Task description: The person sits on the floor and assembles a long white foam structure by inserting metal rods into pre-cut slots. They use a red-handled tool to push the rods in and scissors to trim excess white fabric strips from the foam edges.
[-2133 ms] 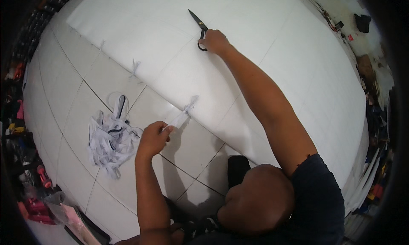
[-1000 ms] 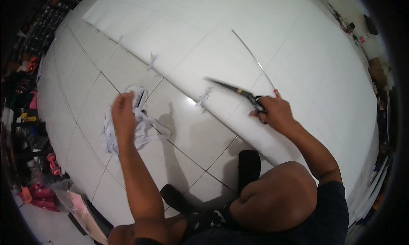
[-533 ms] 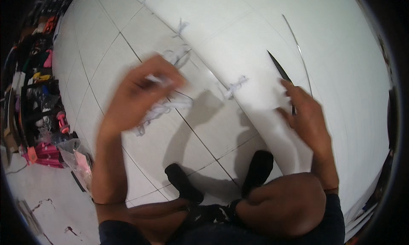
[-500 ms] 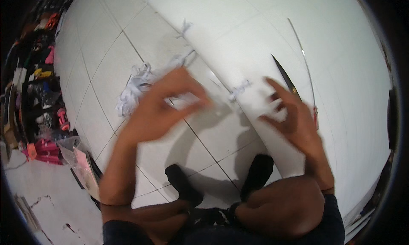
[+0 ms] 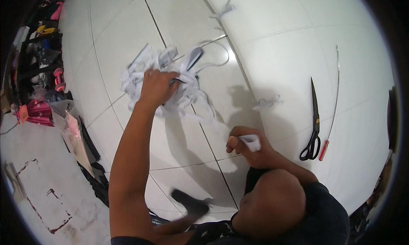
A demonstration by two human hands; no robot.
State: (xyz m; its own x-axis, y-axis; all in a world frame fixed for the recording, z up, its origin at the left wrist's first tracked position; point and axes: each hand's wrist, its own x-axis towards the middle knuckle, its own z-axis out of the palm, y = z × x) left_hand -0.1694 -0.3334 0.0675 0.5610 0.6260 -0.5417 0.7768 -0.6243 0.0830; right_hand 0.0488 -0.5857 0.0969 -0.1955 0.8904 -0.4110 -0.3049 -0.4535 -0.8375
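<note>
The left hand (image 5: pixel 159 88) is amid a pile of white strips (image 5: pixel 189 91) on the tiled floor (image 5: pixel 110 53), its grip indeterminable; the right hand (image 5: pixel 253 149) is closed on 1 white strip (image 5: pixel 251 142). Black scissors (image 5: pixel 315 119) and 1 red-handled rod (image 5: pixel 324 150) lie side by side on the white sheet (image 5: pixel 285 57).

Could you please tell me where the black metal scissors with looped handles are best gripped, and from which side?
I'd grip the black scissors by the looped handles, from the near left: the loops lie nearest, the pointed blades aim away, and a red-handled metal rod lies close on the right.
</note>
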